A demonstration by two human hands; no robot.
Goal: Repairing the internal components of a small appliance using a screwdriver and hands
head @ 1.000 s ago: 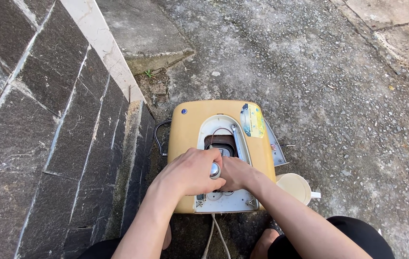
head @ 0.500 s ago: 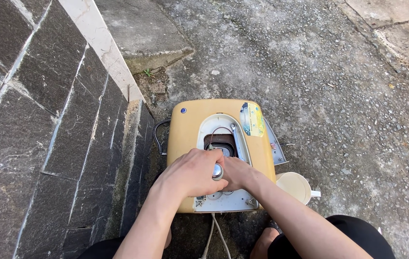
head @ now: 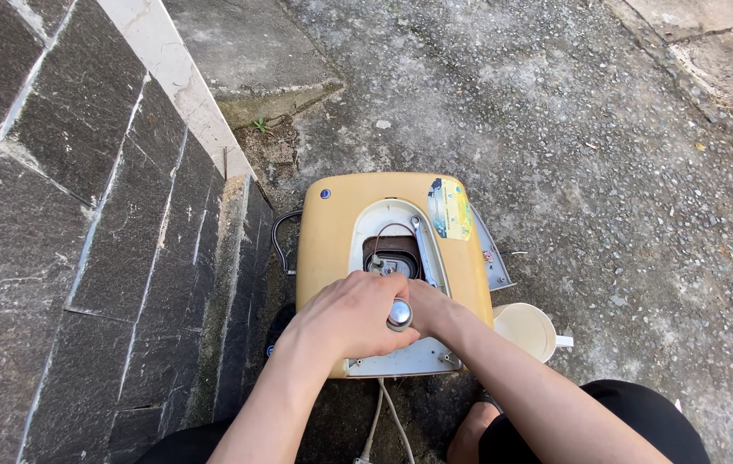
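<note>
Crouching over a yellow appliance casing (head: 332,241) that lies flat on the concrete ground (head: 573,137) beside a dark stone wall (head: 82,215), the person has both hands down on its pale inner panel (head: 401,361). Left hand (head: 349,314) is curled over the panel's near end, fingers wrapped round something beneath the palm, though what exactly I cannot tell. Right hand (head: 431,309) presses in close alongside, and between the two sits a small round metal knob (head: 399,314), pinched from both sides. Doing this well looks like a matter of steady downward hold with the left while the right works the knob squarely, keeping clear of the thin wire (head: 388,230) looping in the open cavity (head: 394,253). A cream cup (head: 525,331) stands just beside the casing, touching distance from the right forearm, and a white cord (head: 379,421) trails toward the knees. Against half a second ago, barely a change: the hands sit in the same spot, knob still between them, casing unmoved.
</note>
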